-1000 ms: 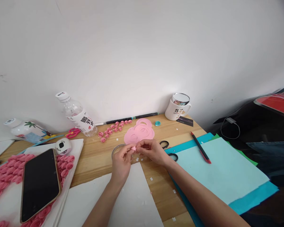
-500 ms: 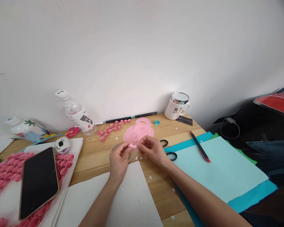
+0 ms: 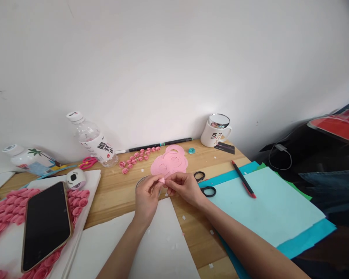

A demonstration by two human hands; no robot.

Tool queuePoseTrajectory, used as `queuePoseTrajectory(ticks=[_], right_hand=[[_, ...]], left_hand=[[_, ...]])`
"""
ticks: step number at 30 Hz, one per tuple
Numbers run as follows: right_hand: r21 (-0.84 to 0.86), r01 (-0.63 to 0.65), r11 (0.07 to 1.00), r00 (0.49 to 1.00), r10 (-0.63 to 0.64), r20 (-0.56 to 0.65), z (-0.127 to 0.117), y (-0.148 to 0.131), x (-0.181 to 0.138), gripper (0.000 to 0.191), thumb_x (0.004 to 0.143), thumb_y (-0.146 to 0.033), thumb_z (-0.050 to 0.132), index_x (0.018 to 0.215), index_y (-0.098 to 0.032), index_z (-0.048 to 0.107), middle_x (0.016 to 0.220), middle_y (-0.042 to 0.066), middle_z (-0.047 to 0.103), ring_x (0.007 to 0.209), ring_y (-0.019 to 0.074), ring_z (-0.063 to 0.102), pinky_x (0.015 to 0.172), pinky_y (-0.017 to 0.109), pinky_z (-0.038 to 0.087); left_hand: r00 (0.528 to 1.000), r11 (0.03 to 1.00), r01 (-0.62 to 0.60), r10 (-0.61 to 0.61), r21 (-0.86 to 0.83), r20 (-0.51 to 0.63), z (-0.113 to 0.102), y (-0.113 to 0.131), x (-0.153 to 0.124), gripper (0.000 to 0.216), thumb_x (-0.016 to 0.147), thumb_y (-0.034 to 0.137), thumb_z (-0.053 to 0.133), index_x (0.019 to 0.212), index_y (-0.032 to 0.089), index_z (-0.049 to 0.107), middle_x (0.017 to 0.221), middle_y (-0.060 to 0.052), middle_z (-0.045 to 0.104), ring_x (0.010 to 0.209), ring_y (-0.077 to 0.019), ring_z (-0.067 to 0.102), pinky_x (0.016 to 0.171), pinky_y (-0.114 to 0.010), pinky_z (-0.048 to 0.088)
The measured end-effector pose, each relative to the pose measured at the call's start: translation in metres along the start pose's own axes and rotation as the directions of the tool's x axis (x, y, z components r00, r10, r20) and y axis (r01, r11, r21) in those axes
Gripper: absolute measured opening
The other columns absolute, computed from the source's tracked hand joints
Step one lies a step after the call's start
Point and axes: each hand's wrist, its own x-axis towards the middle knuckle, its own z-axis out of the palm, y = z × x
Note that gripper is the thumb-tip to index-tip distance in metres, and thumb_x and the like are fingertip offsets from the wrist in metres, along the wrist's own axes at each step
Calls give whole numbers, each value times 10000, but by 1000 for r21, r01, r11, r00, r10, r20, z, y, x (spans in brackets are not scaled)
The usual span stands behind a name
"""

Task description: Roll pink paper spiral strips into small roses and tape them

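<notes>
A small piece of rolled pink paper (image 3: pixel 162 180) is pinched between the thumb and fingers of my left hand (image 3: pixel 147 195). From the other side, the closed fingertips of my right hand (image 3: pixel 184 188) press against its right end. Both hands are above the wooden table, just in front of a pile of pink paper spirals (image 3: pixel 170 161). Small rolled pink paper roses (image 3: pixel 136 157) lie behind and to the left. Part of a round object (image 3: pixel 138 182) shows behind my left hand; the rest is covered.
Black-handled scissors (image 3: pixel 208 191) lie right of my hands, partly under blue sheets (image 3: pixel 267 201) topped by a pen (image 3: pixel 244 180). At the back stand a mug (image 3: pixel 211 135) and a bottle (image 3: pixel 97 143). A phone (image 3: pixel 48 226) rests on rose-covered board at left; white paper (image 3: pixel 163 236) lies in front.
My right fingertips have moved left, closing against the pink paper; the pale tab that showed between the hands is now hidden. The view has shifted slightly.
</notes>
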Motion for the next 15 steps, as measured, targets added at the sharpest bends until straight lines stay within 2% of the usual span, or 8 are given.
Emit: queuePoseTrajectory(ticks=[8,15], right_hand=[[41,-35,999,995,31,91,-4,-3,1,298,662,-421,665,690,-128,615,599,14,628,497,96,579,505,229,505],[54,-29,998,989,21,145,-6,-3,2,296,682,-423,649,710,-130,616,641,20,638,522,95,590,520,228,516]], left_hand=[[995,998,60,-61,16,76,-5,0,4,141,705,241,571,783,187,676,734,-13,661,618,-131,552,586,-223,431],[987,992,112,-106,-49,118,-7,2,4,159,712,258,560,789,177,674,628,11,594,511,-96,463,496,-200,379]])
